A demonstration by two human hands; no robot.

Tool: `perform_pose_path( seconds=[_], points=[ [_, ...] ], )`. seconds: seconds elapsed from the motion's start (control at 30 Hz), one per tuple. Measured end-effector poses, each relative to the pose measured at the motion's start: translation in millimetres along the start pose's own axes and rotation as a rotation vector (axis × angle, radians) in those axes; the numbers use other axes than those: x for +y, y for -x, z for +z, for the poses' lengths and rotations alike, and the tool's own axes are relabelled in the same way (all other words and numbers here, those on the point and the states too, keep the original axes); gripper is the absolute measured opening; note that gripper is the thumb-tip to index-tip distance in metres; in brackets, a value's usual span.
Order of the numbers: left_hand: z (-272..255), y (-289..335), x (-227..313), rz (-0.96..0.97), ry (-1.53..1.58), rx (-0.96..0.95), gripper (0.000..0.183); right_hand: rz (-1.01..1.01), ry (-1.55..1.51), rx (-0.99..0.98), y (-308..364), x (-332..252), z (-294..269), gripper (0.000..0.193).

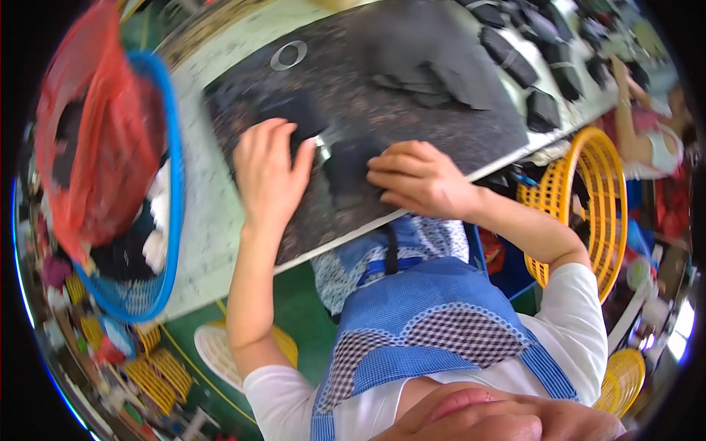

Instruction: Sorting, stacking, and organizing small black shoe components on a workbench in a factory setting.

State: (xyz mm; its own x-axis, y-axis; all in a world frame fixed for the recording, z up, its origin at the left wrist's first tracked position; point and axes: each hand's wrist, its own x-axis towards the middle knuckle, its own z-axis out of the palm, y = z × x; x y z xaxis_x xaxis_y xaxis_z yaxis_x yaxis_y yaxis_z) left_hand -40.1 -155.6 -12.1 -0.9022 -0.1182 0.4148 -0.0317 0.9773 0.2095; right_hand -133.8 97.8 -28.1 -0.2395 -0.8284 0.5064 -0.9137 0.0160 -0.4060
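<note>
A dark mat [243,121] covers the worktable in front of me. My left hand [268,169] lies at a black flat piece [301,110], its fingers stretched and the thumb spread apart. Close to that thumb is a small pale, shiny spot too blurred to name. On the right, my right hand [423,180] has its fingers curled together at the edge of a second black flat piece [349,169]. Both pieces are smeared by motion. Farther back lies a loose pile of dark grey sheets [452,77], like cloth or thin foam.
At the left stands a blue basket [175,184] with a red plastic bag [110,147] in it. Several black bundles [544,110] line the table's far right. A yellow basket [618,213] stands beside my right arm. Another person [647,140] sits at the right edge.
</note>
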Motion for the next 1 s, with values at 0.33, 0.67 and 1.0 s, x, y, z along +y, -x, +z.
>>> perform_pose_path(
  seconds=[0.33,0.67,1.0],
  points=[
    [31.9,-64.9,95.0,0.453,0.422,-0.204,0.047,0.745,0.036,0.323,17.4,81.5,-62.4,0.042],
    [50.8,-49.2,108.5,0.484,0.125,-0.237,0.066,0.131,0.139,0.169,-44.2,101.5,-64.3,0.045],
    [51.1,-51.4,100.8,0.384,0.236,-0.186,0.059,0.013,0.327,0.12,-38.6,111.4,-71.8,0.017]
  ],
)
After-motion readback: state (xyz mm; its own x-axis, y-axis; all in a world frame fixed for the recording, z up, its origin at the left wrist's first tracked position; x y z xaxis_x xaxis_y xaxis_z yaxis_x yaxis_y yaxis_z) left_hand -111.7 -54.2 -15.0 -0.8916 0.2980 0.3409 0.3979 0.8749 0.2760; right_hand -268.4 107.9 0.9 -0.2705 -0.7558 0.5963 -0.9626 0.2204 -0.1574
